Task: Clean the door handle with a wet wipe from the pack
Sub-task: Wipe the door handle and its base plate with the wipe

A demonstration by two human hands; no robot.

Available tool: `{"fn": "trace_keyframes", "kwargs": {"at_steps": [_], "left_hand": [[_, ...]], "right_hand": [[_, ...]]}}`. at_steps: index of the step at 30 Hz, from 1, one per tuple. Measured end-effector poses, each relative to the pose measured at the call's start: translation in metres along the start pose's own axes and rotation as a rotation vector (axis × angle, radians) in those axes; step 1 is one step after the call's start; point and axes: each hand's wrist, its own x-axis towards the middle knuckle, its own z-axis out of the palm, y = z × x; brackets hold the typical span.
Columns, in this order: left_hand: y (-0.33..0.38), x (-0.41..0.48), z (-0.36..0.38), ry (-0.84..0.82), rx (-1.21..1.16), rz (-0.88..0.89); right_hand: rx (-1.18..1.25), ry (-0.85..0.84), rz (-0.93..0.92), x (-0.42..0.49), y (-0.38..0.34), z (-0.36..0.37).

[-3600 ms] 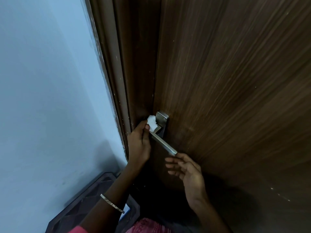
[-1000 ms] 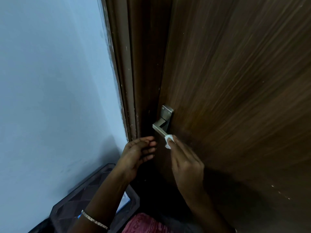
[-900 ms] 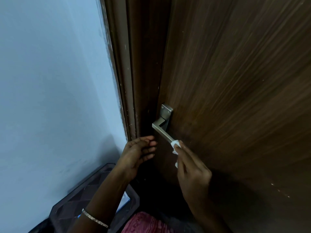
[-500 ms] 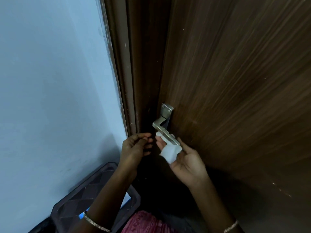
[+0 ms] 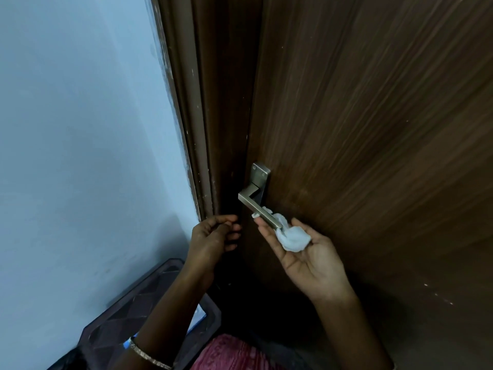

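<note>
At the left of the frame is a pale blue wall (image 5: 80, 156), and in the lower left corner a dark patterned mat (image 5: 128, 316) lies on the floor. My left hand (image 5: 213, 241) hangs in the lower middle, just beside the brown door frame (image 5: 197, 129). Its fingers are loosely curled and hold nothing. Right of it, the metal door handle (image 5: 260, 210) stands out from the dark wooden door (image 5: 373, 129). My right hand (image 5: 306, 257) is under the free end of the lever, palm up, with the fingers almost straight. The crumpled white wet wipe (image 5: 293, 237) lies on these fingers and touches the underside of the lever.
</note>
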Motion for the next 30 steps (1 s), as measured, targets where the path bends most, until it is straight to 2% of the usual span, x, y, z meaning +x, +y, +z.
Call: {"fn": "trace_keyframes", "kwargs": {"at_steps": [4,6,8,11,12,15,16,18,20,24,30], "left_hand": [[0.0,-0.001,0.002,-0.021,0.008,0.001],[0.0,-0.001,0.002,-0.026,0.011,-0.003],[-0.001,-0.001,0.001,-0.024,0.012,-0.007],[-0.003,0.0,-0.001,-0.017,0.005,-0.005],[-0.004,0.001,-0.001,-0.012,0.004,-0.004],[-0.005,0.002,-0.003,0.001,0.02,0.001],[-0.004,0.002,-0.004,0.002,0.021,0.006],[-0.004,0.002,-0.005,0.003,0.01,0.023],[-0.002,0.003,-0.007,0.005,0.008,0.039],[0.001,0.006,-0.008,0.007,-0.012,0.061],[0.005,0.006,-0.005,0.025,-0.015,0.078]], "right_hand": [[-0.089,-0.036,-0.103,-0.017,0.001,-0.004],[-0.262,0.045,-0.186,-0.025,0.003,-0.002],[-0.683,0.161,-0.354,-0.037,0.009,0.0],[-1.56,0.183,-0.833,-0.045,0.026,-0.003],[-1.782,0.194,-0.938,-0.04,0.033,-0.002],[-2.264,0.313,-0.97,-0.016,0.051,0.004],[-2.374,0.337,-1.041,-0.008,0.053,0.005],[-2.497,0.311,-1.274,0.008,0.049,0.001],[-2.571,0.245,-1.401,0.021,0.043,-0.004],[-2.654,0.121,-1.44,0.043,0.038,0.003],[-2.606,0.092,-1.456,0.06,0.039,0.018]]}}
